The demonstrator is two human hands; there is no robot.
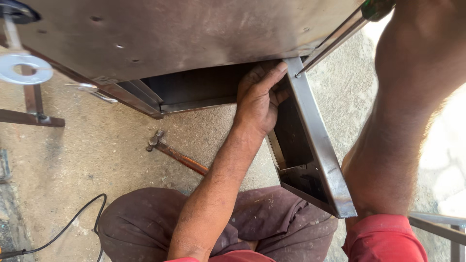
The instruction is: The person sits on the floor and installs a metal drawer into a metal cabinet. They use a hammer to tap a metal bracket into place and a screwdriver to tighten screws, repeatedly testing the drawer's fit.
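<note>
Our left hand [259, 99] braces the stiff, heavy grey steel door [310, 145] by its edge, fingers curled; our right hand is unseen, presumably gripping the green-handled screwdriver [340, 36].

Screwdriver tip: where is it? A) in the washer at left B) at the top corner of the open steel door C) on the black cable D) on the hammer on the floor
B: the screwdriver tip meets the upper corner of the steel door, beside the left hand gripping that edge.
</note>
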